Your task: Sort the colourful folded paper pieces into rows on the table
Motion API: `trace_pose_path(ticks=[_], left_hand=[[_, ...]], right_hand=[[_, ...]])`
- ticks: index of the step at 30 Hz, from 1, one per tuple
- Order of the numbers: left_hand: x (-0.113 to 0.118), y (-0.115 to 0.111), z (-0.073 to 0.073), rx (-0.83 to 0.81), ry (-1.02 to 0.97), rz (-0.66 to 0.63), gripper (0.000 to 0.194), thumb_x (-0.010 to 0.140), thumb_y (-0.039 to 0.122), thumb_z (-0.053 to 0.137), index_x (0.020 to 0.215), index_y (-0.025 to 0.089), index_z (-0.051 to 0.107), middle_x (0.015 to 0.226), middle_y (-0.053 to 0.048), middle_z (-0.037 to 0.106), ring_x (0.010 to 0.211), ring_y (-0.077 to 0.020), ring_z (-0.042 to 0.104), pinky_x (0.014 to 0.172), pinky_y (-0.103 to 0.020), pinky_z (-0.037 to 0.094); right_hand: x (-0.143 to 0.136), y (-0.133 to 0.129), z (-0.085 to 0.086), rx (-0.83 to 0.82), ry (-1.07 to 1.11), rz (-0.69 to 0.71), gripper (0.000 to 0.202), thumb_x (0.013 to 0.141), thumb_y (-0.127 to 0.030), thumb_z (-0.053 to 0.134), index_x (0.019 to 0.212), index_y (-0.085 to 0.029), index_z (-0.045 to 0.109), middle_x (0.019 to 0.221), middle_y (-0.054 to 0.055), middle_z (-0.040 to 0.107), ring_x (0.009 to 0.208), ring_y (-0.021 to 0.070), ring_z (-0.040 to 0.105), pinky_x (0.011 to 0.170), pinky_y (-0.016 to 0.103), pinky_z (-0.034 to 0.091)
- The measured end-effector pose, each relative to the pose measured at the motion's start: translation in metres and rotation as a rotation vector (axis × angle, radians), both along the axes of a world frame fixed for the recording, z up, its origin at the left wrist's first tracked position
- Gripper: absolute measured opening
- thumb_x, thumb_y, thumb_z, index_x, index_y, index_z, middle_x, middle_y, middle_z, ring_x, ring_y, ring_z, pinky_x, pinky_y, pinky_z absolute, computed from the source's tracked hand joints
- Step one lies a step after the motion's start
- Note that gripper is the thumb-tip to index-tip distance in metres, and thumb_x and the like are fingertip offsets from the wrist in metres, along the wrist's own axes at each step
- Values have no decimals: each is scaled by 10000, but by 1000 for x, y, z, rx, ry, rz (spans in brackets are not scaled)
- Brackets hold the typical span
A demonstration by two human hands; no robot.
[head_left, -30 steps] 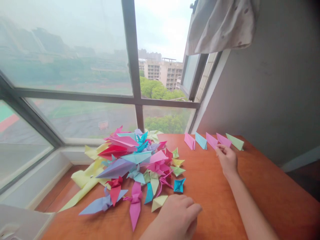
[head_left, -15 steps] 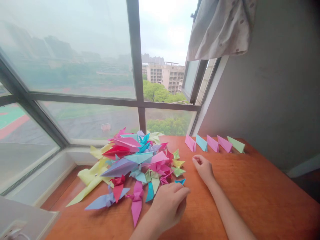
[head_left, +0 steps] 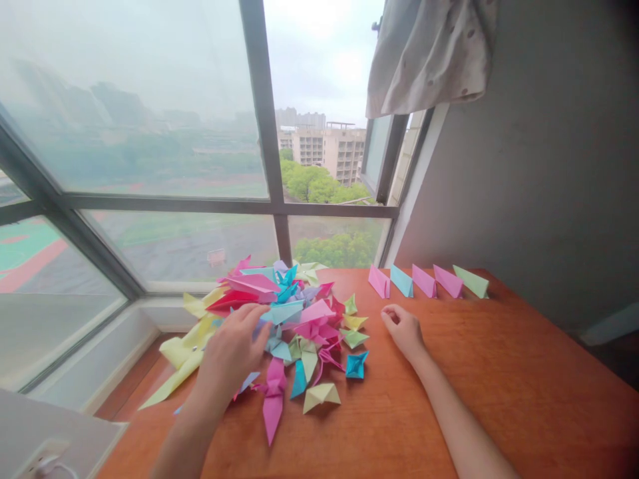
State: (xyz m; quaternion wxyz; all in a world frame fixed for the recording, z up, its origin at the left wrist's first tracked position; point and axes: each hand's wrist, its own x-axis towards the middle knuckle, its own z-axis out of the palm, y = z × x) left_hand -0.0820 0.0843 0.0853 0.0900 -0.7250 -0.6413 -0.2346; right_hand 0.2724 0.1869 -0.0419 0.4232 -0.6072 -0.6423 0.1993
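Over the left part of a pile of folded paper pieces (head_left: 314,319) is my left hand (head_left: 233,346), its thumb apart from the fingers. It covers most of a purple paper plane, whose contact with the fingertips is unclear. My right hand (head_left: 403,330) rests on the wooden table (head_left: 499,379), loosely curled with nothing visible in it. Beyond it stand folded planes in a row: pink (head_left: 379,282), light blue (head_left: 402,281), two more pink ones and a green one (head_left: 471,282). A blue square piece (head_left: 356,365) and a pale green piece (head_left: 322,397) lie near the pile's front right.
Framed windows (head_left: 200,203) rise behind the table, with a spotted curtain (head_left: 432,60) hanging at the upper right. A grey wall (head_left: 549,166) is on the right. At the lower left is a socket (head_left: 47,459) with a plug.
My left hand has moved left and farther over the pile, uncovering the pale green piece and more of the blue square piece. My right hand stays curled in nearly the same place.
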Motion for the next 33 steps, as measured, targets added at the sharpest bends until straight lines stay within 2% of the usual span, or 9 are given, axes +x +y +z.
trace_pose_path(ticks=[5, 10, 13, 20, 24, 28, 30, 33], left_hand=[[9, 17, 2, -73, 131, -55, 292, 865, 242, 568, 1150, 210, 626, 1149, -101, 665, 1041, -282, 615, 889, -384, 470], [26, 32, -4, -187, 237, -29, 251, 826, 202, 629, 1076, 193, 622, 1085, -114, 654, 1046, -293, 605, 843, -376, 444], [28, 37, -6, -177, 303, -20, 163, 847, 176, 572, 1003, 180, 620, 995, -102, 658, 990, -292, 616, 811, -376, 433], [26, 46, 1, -100, 317, -20, 160, 893, 148, 479, 889, 187, 634, 860, -83, 687, 867, -268, 642, 756, -347, 432], [27, 48, 8, 27, 253, -16, 227, 935, 179, 437, 924, 198, 663, 909, -77, 714, 859, -249, 654, 769, -332, 452], [33, 49, 23, 135, 7, -108, 236, 934, 198, 442, 1011, 210, 665, 1017, -61, 721, 917, -216, 660, 786, -287, 475], [38, 48, 32, 119, -151, -193, 226, 924, 200, 456, 1015, 202, 663, 1013, -52, 721, 908, -195, 661, 794, -268, 481], [49, 46, 45, -6, -287, -346, 211, 912, 217, 481, 986, 192, 678, 954, -37, 727, 860, -179, 661, 792, -257, 486]], right_hand=[[-1, -1, 1, 9, -8, 17, 274, 810, -430, 513, 805, -205, 669, 725, 42, 688, 686, 205, 628, 661, 305, 477], [-1, 1, -3, 15, -16, 20, 279, 806, -428, 521, 811, -201, 683, 732, 46, 699, 684, 205, 635, 660, 307, 480], [0, 3, -5, 26, -24, 27, 289, 811, -429, 517, 819, -199, 691, 734, 45, 700, 671, 197, 630, 650, 300, 480], [-3, 2, -5, 38, -28, 35, 293, 818, -422, 508, 825, -195, 693, 691, 36, 678, 649, 192, 619, 618, 288, 479], [-4, 1, -3, 53, -22, 41, 281, 824, -417, 513, 828, -194, 685, 696, 41, 676, 656, 198, 619, 621, 295, 488], [-7, -6, 5, 109, -9, 62, 293, 872, -417, 485, 874, -194, 674, 811, 67, 699, 711, 200, 627, 673, 310, 505], [-11, -13, 12, 184, 4, 104, 282, 900, -404, 476, 901, -195, 666, 872, 73, 694, 724, 187, 616, 675, 302, 503], [-18, -23, 25, 296, 41, 195, 243, 926, -369, 485, 989, -201, 649, 911, 65, 672, 731, 169, 596, 645, 280, 494]])
